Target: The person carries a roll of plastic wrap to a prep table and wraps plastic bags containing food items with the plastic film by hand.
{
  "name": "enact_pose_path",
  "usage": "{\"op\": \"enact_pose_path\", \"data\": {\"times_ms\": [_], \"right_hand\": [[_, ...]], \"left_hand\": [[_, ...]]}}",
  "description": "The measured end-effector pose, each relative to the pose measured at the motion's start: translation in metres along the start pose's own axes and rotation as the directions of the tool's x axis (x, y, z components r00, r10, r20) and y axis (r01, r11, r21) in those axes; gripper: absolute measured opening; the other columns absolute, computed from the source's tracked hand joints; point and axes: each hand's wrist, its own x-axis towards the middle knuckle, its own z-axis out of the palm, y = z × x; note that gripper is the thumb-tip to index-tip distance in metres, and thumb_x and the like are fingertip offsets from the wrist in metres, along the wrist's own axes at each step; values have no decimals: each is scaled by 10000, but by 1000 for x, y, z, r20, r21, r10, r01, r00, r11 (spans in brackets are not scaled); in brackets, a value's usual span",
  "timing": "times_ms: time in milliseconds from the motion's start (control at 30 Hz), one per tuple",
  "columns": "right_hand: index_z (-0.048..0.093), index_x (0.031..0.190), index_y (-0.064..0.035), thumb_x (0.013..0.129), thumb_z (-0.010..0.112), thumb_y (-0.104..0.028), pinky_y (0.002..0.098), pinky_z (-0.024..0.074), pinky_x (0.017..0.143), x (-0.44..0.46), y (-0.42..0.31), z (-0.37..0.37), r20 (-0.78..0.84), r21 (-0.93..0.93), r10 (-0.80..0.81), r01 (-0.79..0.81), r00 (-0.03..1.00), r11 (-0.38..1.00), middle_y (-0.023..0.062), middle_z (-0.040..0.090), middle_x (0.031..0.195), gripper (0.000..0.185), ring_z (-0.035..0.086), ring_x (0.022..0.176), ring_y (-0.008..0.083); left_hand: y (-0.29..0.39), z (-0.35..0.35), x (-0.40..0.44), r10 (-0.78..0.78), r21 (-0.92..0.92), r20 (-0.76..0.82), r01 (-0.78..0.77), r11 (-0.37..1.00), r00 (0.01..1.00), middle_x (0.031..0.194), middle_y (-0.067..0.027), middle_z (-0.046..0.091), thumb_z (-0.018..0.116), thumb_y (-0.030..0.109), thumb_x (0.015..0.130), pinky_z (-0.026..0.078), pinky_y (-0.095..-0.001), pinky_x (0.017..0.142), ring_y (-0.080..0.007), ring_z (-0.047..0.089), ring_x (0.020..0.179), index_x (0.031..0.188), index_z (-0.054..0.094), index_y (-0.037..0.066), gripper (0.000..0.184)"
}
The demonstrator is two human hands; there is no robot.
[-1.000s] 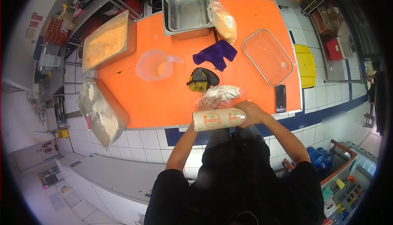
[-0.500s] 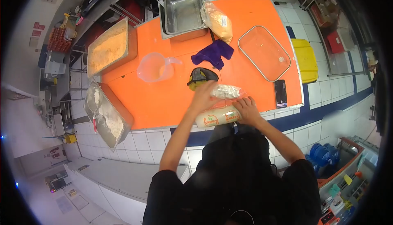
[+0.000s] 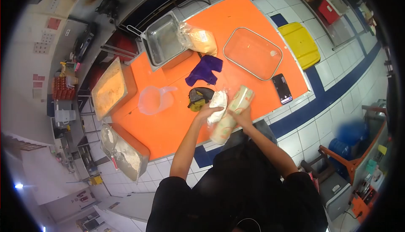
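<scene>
My left hand point(image 3: 206, 113) is closed on a clear bag of white stuff point(image 3: 217, 104) near the table's front edge. Right beside it, my right hand point(image 3: 242, 117) grips a printed roll point(image 3: 228, 124), which lies slanted with its upper end to the right. Just behind my left hand is a black and yellow item point(image 3: 199, 98). A purple cloth point(image 3: 205, 70) lies crumpled farther back. To the left stands a clear jug point(image 3: 155, 100) with its handle to the right.
On the orange table point(image 3: 168, 137) are a steel pan point(image 3: 165, 37), a bag of orange crumbs point(image 3: 200, 40), a wire-rimmed basket point(image 3: 253, 54) and a phone point(image 3: 282, 89). Trays of orange crumbs point(image 3: 110, 89) and white flour point(image 3: 126, 154) stand left. A yellow lid point(image 3: 300, 45) is at the right.
The roll has turned from nearly level to a steep slant. My left hand has taken hold of the white-filled bag, now more upright. The whole view has rotated.
</scene>
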Motion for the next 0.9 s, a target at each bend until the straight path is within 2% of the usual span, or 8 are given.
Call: {"op": "enact_pose_path", "data": {"times_ms": [133,233,300,400,500,600,800,900], "right_hand": [[318,1501,24,725,871,-219,483,472,1045,38,-21,6,126,-226,-116,143,985,964,241,475,1340,983,482,1295,382],[309,1519,-8,706,857,-191,493,404,1094,36,-54,9,136,-394,-87,134,987,909,249,457,1322,998,427,1310,418],[341,1511,-70,726,823,-154,487,446,1030,37,-52,14,348,-423,-343,473,872,773,239,452,1298,925,472,1225,432],[379,1500,-141,745,782,-106,511,461,982,17,-64,21,382,-560,-224,418,897,715,225,450,1262,857,485,1167,438],[415,1480,-180,770,784,-162,574,434,1059,15,-89,42,436,-751,49,334,899,569,278,387,1404,801,421,1300,482],[483,1441,-234,769,764,-158,605,401,1070,32,-105,62,567,-616,-285,627,773,476,215,403,1468,732,411,1339,466],[741,1127,-247,849,684,-249,664,390,1042,90,-85,101,784,-562,-241,819,572,115,102,494,1439,284,380,1388,406],[749,996,-227,858,678,-284,664,416,1009,95,-90,105,796,-546,-120,790,593,278,82,505,1380,165,391,1358,378]], "left_hand": [[-29,9,-42,131,-550,94,-58,833,987,1348,-142,635,708,30,895,542,-457,1043,-288,654,1205,1444,473,8,598],[-51,20,-52,173,-712,91,-57,699,981,1350,-146,629,692,41,906,535,-471,1054,-297,645,1219,1449,462,17,590],[-60,21,-47,194,-742,60,-86,664,979,1330,-156,634,681,57,922,542,-475,1045,-302,653,1205,1435,474,19,555],[-63,13,-39,-22,-839,-29,-13,545,999,1283,-169,645,716,83,919,581,-445,963,-302,677,1138,1395,500,20,526],[-51,15,-42,144,-582,-264,-277,765,954,1252,-156,655,742,53,889,587,-426,927,-283,687,1096,1373,518,13,534],[-62,1,-39,158,-537,-295,-300,788,942,1226,-136,661,751,23,863,586,-407,913,-261,693,1062,1353,538,5,535],[-36,-11,-44,86,-518,-260,-214,828,962,1159,-114,690,746,26,858,581,-384,896,-240,700,1023,1326,578,0,499],[-39,-3,-36,145,-434,-367,-306,847,919,1128,-99,709,772,66,851,569,-350,850,-209,700,980,1294,624,6,472]]}}
